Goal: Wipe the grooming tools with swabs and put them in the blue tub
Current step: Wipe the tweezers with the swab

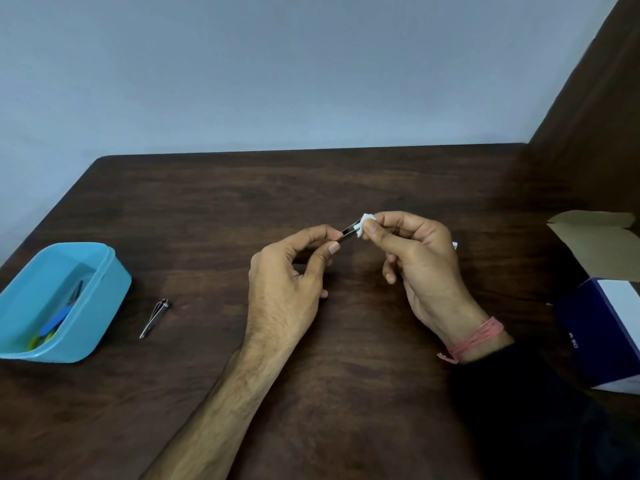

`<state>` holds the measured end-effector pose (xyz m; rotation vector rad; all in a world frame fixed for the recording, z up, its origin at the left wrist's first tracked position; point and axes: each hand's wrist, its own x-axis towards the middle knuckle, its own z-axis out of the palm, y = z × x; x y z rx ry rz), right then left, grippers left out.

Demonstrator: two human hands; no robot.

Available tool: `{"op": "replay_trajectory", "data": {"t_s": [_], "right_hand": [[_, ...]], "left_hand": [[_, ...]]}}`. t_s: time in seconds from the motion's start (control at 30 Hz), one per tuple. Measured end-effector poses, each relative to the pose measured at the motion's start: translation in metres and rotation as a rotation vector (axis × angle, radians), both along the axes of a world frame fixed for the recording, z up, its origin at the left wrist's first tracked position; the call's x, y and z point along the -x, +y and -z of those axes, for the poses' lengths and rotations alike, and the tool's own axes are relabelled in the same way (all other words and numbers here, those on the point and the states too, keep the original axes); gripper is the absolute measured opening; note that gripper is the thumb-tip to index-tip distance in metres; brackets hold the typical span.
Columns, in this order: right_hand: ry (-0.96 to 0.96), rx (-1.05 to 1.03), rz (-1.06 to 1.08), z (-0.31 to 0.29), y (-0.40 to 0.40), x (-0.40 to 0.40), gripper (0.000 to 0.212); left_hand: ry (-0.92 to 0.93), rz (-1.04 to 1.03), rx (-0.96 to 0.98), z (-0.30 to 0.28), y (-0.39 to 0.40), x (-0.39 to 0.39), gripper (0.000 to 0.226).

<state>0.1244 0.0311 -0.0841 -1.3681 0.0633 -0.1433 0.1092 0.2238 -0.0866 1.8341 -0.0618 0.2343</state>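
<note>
Steel tool [348, 234], small and thin, is pinched by the left hand [287, 271] while the right hand [415, 258] pinches a white swab [365, 225] around its tip: wiping. Next, carry it left to the blue tub [104, 292], past the nail clipper [154, 318]. Dark wooden table [242, 202], grey wall [277, 64].

One blue tub [104, 289], one nail clipper [154, 318], one swab [365, 226], one box [602, 327], two hands.
</note>
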Motion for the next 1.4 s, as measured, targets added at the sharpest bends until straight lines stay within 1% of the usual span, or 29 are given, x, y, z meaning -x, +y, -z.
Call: {"op": "replay_trajectory", "data": {"t_s": [0.23,0.33,0.4,0.7,0.8,0.93,1.07,1.2,1.27,1.4], "right_hand": [[-0.005,-0.033,0.056,0.001,0.0011,-0.0004,0.004],[-0.004,0.021,0.035,0.0022,0.0027,-0.0004,0.008],[-0.007,0.062,0.01,0.0029,0.0039,-0.0001,0.008],[-0.035,0.124,-0.053,0.0063,0.0049,-0.0019,0.007],[-0.033,0.076,-0.018,0.0057,0.0033,-0.0022,0.005],[-0.063,0.148,-0.043,0.0082,0.006,-0.0021,0.002],[-0.051,0.125,0.009,0.0079,0.0051,-0.0018,0.009],[-0.075,0.24,-0.049,0.0086,0.0058,-0.0012,0.006],[-0.071,0.209,-0.033,0.0082,0.0075,-0.0011,0.007],[-0.047,0.163,-0.007,0.0076,0.007,-0.0022,0.008]], "left_hand": [[-0.007,-0.006,0.071,-0.0024,0.0012,-0.0009,0.015],[-0.015,0.01,0.106,-0.0035,0.0007,-0.0012,0.014],[-0.014,0.033,0.1,-0.0038,-0.0003,-0.001,0.014],[-0.011,0.079,0.087,-0.0033,-0.0023,0.0004,0.013],[-0.011,0.085,0.071,-0.0029,-0.0034,0.0006,0.014],[-0.001,0.069,0.086,-0.0013,-0.0026,-0.0003,0.011],[0.006,0.085,0.106,-0.0026,-0.0039,-0.0001,0.011],[0.018,0.083,0.134,-0.0033,-0.0042,-0.0002,0.01],[0.019,0.096,0.156,-0.0043,-0.0044,-0.0005,0.011],[0.052,0.105,0.147,-0.0037,-0.0038,-0.0019,0.026]]}}
